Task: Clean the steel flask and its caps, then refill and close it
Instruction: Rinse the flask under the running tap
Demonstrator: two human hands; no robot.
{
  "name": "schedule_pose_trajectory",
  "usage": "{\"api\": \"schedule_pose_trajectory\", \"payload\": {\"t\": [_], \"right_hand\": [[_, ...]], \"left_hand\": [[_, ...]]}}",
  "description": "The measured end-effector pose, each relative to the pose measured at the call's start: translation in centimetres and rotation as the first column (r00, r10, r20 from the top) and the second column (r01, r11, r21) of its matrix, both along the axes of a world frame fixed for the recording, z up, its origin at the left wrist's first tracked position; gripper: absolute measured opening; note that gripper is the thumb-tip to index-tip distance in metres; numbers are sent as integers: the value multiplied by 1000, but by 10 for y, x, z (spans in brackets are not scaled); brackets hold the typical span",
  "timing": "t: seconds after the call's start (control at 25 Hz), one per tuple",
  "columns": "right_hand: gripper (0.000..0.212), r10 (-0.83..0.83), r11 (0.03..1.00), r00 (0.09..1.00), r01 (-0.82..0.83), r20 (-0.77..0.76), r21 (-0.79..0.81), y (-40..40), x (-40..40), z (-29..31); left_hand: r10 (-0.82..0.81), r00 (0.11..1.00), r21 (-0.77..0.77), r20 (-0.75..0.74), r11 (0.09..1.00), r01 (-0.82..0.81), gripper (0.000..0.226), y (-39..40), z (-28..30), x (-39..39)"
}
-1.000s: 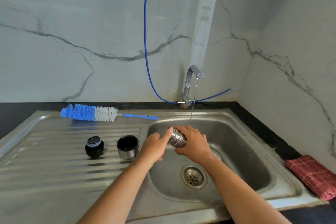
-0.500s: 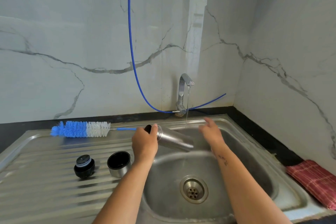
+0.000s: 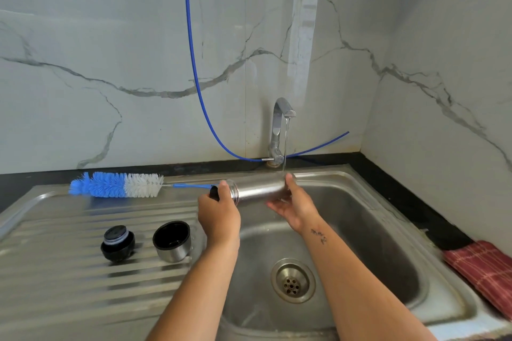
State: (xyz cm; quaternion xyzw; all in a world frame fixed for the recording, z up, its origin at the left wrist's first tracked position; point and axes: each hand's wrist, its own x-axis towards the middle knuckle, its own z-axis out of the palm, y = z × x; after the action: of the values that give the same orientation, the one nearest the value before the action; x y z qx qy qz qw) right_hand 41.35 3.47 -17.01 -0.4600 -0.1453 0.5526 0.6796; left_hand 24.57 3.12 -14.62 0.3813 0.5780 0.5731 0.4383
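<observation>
I hold the steel flask (image 3: pixel 257 188) lying level over the sink basin (image 3: pixel 360 230). Its open mouth points left. My left hand (image 3: pixel 219 216) grips the neck end. My right hand (image 3: pixel 293 205) cups the base end from below, thumb over the top. A thin stream from the tap (image 3: pixel 278 130) falls on the flask's base end. The black stopper cap (image 3: pixel 117 243) and the steel cup cap (image 3: pixel 171 241), open side up, stand on the drainboard (image 3: pixel 55 285).
A blue and white bottle brush (image 3: pixel 116 185) lies along the back of the drainboard. A blue hose (image 3: pixel 194 63) hangs down the marble wall behind the tap. A red checked cloth (image 3: pixel 482 271) lies on the counter at right. The drain (image 3: pixel 293 281) is uncovered.
My right hand let go of the flask, reached toward the tap, then came back to hold the base end. The flask rose from a tilt to level under the stream.
</observation>
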Motion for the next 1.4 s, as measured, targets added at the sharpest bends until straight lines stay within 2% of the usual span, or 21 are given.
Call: {"api": "schedule_pose_trajectory", "payload": {"t": [0.2, 0.32, 0.4, 0.64, 0.8, 1.0, 1.24, 1.4], "right_hand": [[34, -81, 995, 984, 71, 160, 70, 2, 5, 5], [41, -152, 983, 958, 120, 245, 138, 5, 8, 13], [49, -203, 973, 936, 160, 289, 166, 5, 9, 19], [45, -342, 935, 857, 272, 384, 226, -2, 15, 33], [39, -401, 914, 809, 324, 430, 243, -1, 18, 31], [42, -455, 889, 764, 360, 457, 283, -1, 20, 29], [44, -524, 850, 781, 451, 339, 274, -4, 26, 32], [45, -519, 853, 795, 458, 316, 248, -7, 24, 35]], "left_hand": [[6, 969, -134, 247, 991, 28, 30, -4, -14, 15], [57, 891, -255, 451, 965, 67, 38, 5, -4, 18], [61, 851, -287, 522, 952, 108, 37, 18, 2, 23], [75, 803, -369, 591, 910, 187, 34, 45, -6, 48], [32, 786, -353, 618, 904, 240, 26, 41, -10, 57], [-25, 718, -342, 696, 867, 362, 27, 39, -20, 67], [-80, 606, -302, 791, 811, 501, 50, 36, -22, 65], [-128, 591, -263, 797, 806, 530, 52, 37, -17, 57]]}}
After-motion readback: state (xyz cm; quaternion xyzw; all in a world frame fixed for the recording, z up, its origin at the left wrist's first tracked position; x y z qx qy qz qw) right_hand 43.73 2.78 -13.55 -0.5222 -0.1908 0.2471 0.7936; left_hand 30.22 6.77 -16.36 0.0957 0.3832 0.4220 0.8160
